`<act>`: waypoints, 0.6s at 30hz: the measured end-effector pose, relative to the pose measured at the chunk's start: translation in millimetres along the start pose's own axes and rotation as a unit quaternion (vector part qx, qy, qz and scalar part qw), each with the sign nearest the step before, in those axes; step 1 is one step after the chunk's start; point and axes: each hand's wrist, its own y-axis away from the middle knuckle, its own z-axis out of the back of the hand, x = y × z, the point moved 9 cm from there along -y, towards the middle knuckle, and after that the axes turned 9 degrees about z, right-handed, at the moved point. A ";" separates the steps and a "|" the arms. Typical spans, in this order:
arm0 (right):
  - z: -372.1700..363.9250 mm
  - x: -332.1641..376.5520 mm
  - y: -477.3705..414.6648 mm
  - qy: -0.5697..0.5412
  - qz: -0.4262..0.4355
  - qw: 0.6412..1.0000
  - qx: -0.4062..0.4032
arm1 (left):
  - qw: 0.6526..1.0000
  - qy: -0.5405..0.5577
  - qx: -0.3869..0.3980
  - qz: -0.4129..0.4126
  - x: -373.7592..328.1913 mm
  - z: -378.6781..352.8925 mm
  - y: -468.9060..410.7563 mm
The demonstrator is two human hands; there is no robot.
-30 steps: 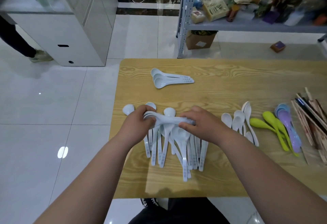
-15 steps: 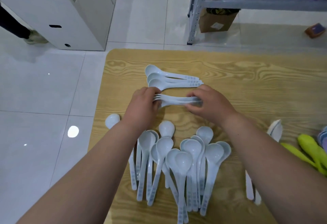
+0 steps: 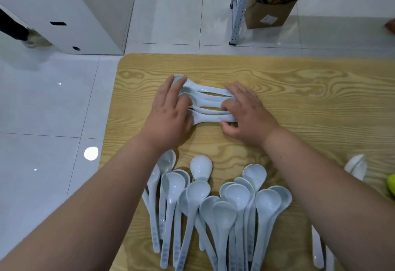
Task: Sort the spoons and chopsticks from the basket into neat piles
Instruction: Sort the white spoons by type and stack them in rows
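Observation:
A small pile of white spoons lies crosswise at the far left of the wooden table, bowls to the left and handles to the right. My left hand covers the bowl ends, fingers spread over them and thumb against the nearest spoon. My right hand closes its fingertips on the handle ends. A loose heap of several more white spoons lies nearer me between my forearms, bowls pointing away. No chopsticks or basket show.
More white spoons and a green spoon peek in at the right edge. Beyond the table are a grey shelf leg, a cardboard box, a white cabinet and another person's foot.
Both hands carried a bundle of white spoons from the near heap to the far pile and set it down beside the spoons lying there. The camera tilted down and closer.

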 end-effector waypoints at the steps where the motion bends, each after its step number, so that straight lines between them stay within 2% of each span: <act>1: -2.4 -0.6 -1.8 0.006 0.007 1.000 0.002 | 1.000 0.001 0.017 -0.008 3.0 -4.8 -3.5; 4: -6.1 -1.2 -3.7 0.034 0.027 0.999 0.004 | 0.999 0.014 0.030 -0.014 9.4 -6.7 -10.7; 8: -9.4 -5.9 -5.6 0.047 -0.012 0.999 0.015 | 0.998 0.055 0.013 -0.022 6.6 -0.7 -11.5; 11: -9.7 -2.5 -3.9 0.067 0.000 0.998 0.009 | 0.997 0.066 0.024 -0.017 9.8 -3.9 -7.4; 15: -5.2 5.3 4.4 0.041 0.027 0.998 -0.034 | 0.997 0.075 0.013 -0.026 8.3 0.1 1.5; 18: -6.5 8.3 9.2 0.034 0.028 0.999 -0.031 | 0.997 0.067 0.012 -0.022 6.2 2.2 7.5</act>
